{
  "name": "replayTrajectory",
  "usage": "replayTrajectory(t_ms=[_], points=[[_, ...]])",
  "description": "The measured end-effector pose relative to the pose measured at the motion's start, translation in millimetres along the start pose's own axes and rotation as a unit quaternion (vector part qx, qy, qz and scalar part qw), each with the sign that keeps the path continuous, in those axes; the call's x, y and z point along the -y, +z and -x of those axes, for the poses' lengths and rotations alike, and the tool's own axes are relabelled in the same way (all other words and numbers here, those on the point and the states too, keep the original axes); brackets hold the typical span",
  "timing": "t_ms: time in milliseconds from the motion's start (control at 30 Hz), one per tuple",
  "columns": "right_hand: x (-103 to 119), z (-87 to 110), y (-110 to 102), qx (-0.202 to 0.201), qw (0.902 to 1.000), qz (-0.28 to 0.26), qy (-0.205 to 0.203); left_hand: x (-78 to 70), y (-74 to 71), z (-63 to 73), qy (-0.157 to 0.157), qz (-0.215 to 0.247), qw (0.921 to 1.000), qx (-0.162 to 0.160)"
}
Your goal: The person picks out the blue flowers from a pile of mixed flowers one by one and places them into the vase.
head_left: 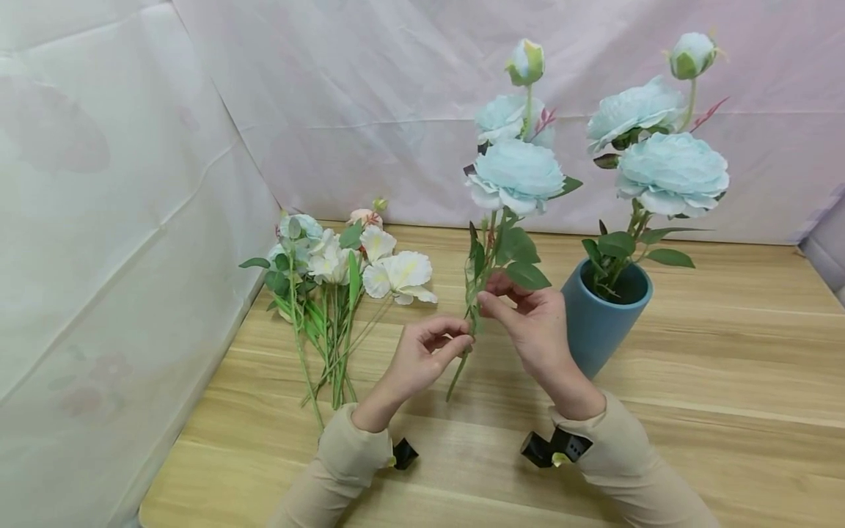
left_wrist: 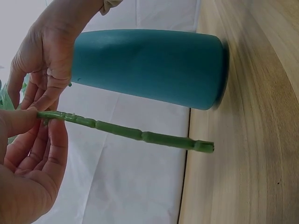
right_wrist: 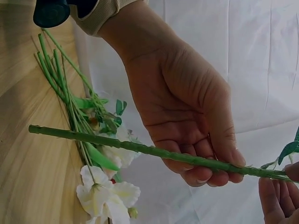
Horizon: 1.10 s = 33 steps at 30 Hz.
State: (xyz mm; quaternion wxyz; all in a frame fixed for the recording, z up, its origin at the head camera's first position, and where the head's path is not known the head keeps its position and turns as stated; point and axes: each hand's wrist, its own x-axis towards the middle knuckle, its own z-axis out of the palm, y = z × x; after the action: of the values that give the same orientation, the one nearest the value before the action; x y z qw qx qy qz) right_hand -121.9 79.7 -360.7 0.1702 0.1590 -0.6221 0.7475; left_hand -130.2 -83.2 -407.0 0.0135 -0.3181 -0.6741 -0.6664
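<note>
Upright above the table stands a light blue artificial flower, held by its green stem. My left hand pinches the stem low down, between thumb and fingers. Just above it, my right hand pinches the stem below the leaves. The bare lower end of the stem juts out past the left hand, clear of the tabletop in the left wrist view. Close to the right hand is a blue vase, holding another light blue flower with green leaves and a bud.
Left of the hands, a pile of artificial flowers lies on the wooden table, with white, pale blue and pink blooms and their stems toward me. Pale cloth hangs behind the table and along its left side.
</note>
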Motion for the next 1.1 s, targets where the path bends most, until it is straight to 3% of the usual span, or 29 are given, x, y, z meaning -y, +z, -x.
replayTrajectory(t_ms=[333, 533, 733, 967, 1100], points=[[4.3, -1.2, -1.5, 0.013, 0.9996, -0.011, 0.024, -1.4, 0.3, 1.2, -0.002, 0.004, 0.9998, -0.019], [8.3, -4.2, -1.0, 0.015, 0.9997, -0.019, 0.001, -1.7, 1.0, 0.8, -0.006, 0.000, 0.9994, -0.034], [16.8, -10.6, -2.3, 0.014, 0.9992, 0.007, -0.037, -3.7, -2.2, 0.8, -0.021, -0.008, 0.9990, -0.038], [36.6, -19.3, -5.8, 0.011, 0.9968, 0.018, -0.077, -1.9, -7.4, 0.7, -0.038, -0.034, 0.9981, -0.034], [50.7, -23.1, -8.5, 0.005, 0.9958, -0.008, -0.091, 0.0, -9.5, 1.6, -0.061, -0.052, 0.9960, -0.040]])
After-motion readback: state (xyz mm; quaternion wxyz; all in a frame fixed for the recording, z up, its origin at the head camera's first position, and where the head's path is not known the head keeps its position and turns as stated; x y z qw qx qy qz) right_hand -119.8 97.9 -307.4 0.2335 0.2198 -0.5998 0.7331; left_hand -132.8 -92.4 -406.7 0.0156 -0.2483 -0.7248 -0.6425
